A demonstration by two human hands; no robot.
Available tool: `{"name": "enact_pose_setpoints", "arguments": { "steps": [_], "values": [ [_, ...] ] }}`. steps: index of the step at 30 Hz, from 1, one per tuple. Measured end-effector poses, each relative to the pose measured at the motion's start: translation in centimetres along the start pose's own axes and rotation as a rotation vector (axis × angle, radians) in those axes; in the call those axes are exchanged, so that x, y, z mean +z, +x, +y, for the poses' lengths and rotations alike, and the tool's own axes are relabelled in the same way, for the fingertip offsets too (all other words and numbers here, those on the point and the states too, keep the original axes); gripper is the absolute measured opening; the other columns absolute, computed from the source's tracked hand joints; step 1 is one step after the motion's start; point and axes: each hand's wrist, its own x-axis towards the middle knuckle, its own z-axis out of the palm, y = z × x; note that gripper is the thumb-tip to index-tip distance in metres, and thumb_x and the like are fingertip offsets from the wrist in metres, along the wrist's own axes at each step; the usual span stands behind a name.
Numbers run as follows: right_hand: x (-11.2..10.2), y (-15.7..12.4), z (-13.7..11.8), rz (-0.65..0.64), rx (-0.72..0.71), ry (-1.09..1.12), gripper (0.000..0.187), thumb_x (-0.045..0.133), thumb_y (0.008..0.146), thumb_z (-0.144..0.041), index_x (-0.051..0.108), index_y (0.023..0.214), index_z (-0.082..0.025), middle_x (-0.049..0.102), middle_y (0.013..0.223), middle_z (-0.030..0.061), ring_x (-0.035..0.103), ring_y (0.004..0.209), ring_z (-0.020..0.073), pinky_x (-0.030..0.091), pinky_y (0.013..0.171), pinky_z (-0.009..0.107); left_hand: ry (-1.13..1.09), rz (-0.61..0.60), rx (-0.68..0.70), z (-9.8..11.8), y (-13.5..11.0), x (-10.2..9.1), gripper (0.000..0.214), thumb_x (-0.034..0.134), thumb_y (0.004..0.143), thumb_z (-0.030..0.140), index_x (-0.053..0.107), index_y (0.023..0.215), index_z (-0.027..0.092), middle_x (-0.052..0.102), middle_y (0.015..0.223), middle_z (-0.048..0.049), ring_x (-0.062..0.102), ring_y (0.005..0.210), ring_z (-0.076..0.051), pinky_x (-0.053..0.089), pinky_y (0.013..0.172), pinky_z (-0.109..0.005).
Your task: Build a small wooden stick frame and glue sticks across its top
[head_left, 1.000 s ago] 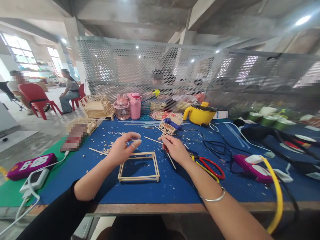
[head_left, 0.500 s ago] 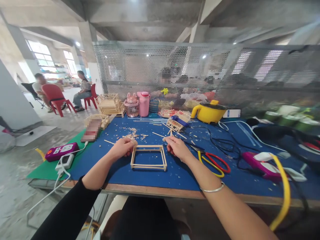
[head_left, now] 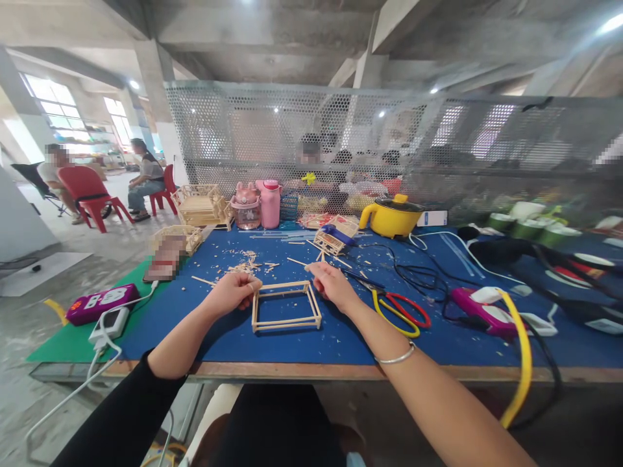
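A small box-shaped frame of thin wooden sticks (head_left: 286, 323) stands on the blue table mat near its front edge. At its back left corner is my left hand (head_left: 232, 292), thumb and fingers closed on the frame. My right hand (head_left: 331, 283) is just beyond the back right corner, its fingertips pinched together; whatever they may hold is too small to make out. A loose thin stick (head_left: 296, 262) lies by those fingertips. Behind my hands are wood scraps (head_left: 249, 264) and a small stick piece with a blue-handled tool (head_left: 339, 235) on it.
Scissors with red and yellow handles (head_left: 407, 310) lie right of my right hand. Further right are a purple power strip (head_left: 479, 311) and cables. A yellow pot (head_left: 396, 217), pink bottle (head_left: 270, 204) and stick structures (head_left: 202, 206) line the back. A phone (head_left: 165, 258) lies left.
My view has turned slightly right. My left fingers have come down onto the frame's back left corner, and the frame has turned a little. My right hand stays pinched near the other back corner.
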Motion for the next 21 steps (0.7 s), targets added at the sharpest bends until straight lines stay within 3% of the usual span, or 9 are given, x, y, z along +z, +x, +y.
{"name": "enact_pose_setpoints", "arguments": {
  "steps": [3,6,9,13,17,21],
  "values": [
    [-0.4,0.0,-0.3,0.088,-0.029,0.039,0.048,0.041,0.084,-0.060,0.061,0.089,-0.017,0.042,0.048,-0.0073,0.035,0.041,0.0096,0.029,0.042,0.023,0.102,0.121,0.012,-0.2,-0.1,-0.1,0.043,0.051,0.078,0.059,0.062,0.078,0.017,0.054,0.049,0.0029,0.049,0.040,-0.012,0.038,0.043,-0.023],
    [-0.9,-0.2,-0.6,0.175,-0.082,0.063,0.049,0.038,0.086,-0.061,0.059,0.090,-0.016,0.042,0.052,-0.0060,0.036,0.043,0.0101,0.029,0.043,0.024,0.236,0.342,0.034,-0.1,0.2,-0.6,0.045,0.042,0.083,0.057,0.064,0.091,0.018,0.055,0.051,0.0024,0.052,0.047,-0.014,0.038,0.049,-0.025],
    [-1.2,-0.6,-1.1,0.242,-0.145,0.066,0.048,0.039,0.086,-0.060,0.059,0.092,-0.017,0.043,0.057,-0.0047,0.038,0.047,0.0110,0.031,0.045,0.024,0.368,0.495,0.071,0.6,2.1,-1.7,0.041,0.045,0.083,0.051,0.064,0.100,0.018,0.059,0.059,0.0002,0.058,0.060,-0.018,0.040,0.058,-0.027],
    [-1.2,-1.2,-1.5,0.266,-0.212,0.052,0.042,0.040,0.089,-0.055,0.059,0.094,-0.018,0.044,0.060,-0.0034,0.040,0.051,0.0118,0.034,0.047,0.025,0.527,0.560,0.117,2.8,8.1,-4.2,0.033,0.052,0.080,0.039,0.063,0.104,0.019,0.068,0.085,-0.0067,0.063,0.081,-0.023,0.043,0.073,-0.031],
    [-1.3,-2.1,-1.2,0.237,-0.246,-0.011,0.035,0.038,0.094,-0.047,0.059,0.103,-0.021,0.048,0.065,-0.0016,0.043,0.053,0.0128,0.035,0.047,0.024,0.662,0.602,0.122,4.7,15.5,-7.0,0.034,0.054,0.078,0.024,0.057,0.111,0.014,0.064,0.112,-0.0168,0.057,0.107,-0.030,0.040,0.089,-0.037],
    [-1.9,-3.1,-1.7,0.207,-0.316,-0.157,0.029,0.039,0.094,-0.040,0.060,0.106,-0.023,0.050,0.063,-0.0014,0.047,0.054,0.0143,0.038,0.050,0.025,0.732,0.551,0.137,5.0,20.7,-8.8,0.038,0.058,0.073,0.013,0.054,0.111,0.012,0.061,0.118,-0.0176,0.047,0.121,-0.031,0.029,0.103,-0.042]
  ]
}}
